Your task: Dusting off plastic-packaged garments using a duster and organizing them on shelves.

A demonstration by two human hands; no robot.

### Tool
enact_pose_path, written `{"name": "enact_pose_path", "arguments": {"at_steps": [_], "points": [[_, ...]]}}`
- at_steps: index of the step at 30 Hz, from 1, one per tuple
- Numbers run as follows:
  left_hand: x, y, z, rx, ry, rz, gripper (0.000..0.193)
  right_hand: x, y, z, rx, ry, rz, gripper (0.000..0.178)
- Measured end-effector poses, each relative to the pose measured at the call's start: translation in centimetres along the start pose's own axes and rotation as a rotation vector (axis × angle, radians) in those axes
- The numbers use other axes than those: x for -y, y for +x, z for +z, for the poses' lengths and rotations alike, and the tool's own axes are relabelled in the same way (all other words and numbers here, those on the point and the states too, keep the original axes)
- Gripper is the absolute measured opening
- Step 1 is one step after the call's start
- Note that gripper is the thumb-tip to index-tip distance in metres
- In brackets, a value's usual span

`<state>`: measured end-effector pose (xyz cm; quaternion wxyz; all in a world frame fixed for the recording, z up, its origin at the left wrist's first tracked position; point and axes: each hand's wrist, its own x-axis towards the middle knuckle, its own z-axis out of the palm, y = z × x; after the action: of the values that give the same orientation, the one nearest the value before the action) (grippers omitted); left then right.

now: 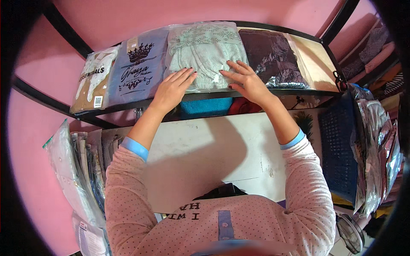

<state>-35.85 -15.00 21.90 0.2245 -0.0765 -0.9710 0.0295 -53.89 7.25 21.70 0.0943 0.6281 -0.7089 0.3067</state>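
A pale green knitted garment in a clear plastic bag (205,47) lies on the black-framed shelf (294,92). Both my hands rest on its near half. My left hand (175,87) is flat on its left side, fingers stretched out together. On its right side my right hand (247,83) lies with fingers spread. Left of it is a blue bag with a black crown print (139,64), and beyond that a brown and white packaged garment (95,81). To the right, a dark garment in clear plastic (273,59) sits close by.
Below the shelf is a white tabletop (200,149), with turquoise fabric (205,106) behind it. Upright bagged garments (77,166) stand at the left. A dark blue plastic basket (339,145) and more bagged clothes (376,145) are at the right. The wall (128,15) is pink.
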Motion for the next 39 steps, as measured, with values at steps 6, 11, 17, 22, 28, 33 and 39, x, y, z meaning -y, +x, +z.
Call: {"name": "enact_pose_path", "arguments": {"at_steps": [6,11,17,22,28,33,39], "points": [[0.5,-1.1,0.3,0.004,0.021,-0.041,0.054,-0.1,-0.7,-0.2,0.009,-0.030,-0.021,0.060],[0.7,-1.8,0.1,0.027,0.009,-0.096,0.047,-0.4,-0.8,0.0,0.034,-0.055,-0.007,0.057],[2.2,-0.7,-1.2,-0.115,-0.218,-0.216,0.050,-4.5,2.7,-0.7,-0.262,0.147,0.194,0.048],[5.0,1.0,0.3,0.048,-0.617,-1.011,0.057,-8.3,6.4,1.2,-0.129,-0.003,0.671,0.050],[1.1,-0.3,-3.4,-0.080,-1.125,-0.990,0.060,-4.6,5.2,0.2,-0.191,0.198,0.569,0.027],[-5.4,-10.2,-1.4,-0.206,-1.010,-0.616,0.063,1.9,-4.6,0.6,-0.272,0.678,0.552,0.024],[-6.0,-8.7,-1.5,-0.052,-1.049,-0.943,0.057,1.0,-7.0,1.9,-0.261,0.527,0.729,0.026]]}}
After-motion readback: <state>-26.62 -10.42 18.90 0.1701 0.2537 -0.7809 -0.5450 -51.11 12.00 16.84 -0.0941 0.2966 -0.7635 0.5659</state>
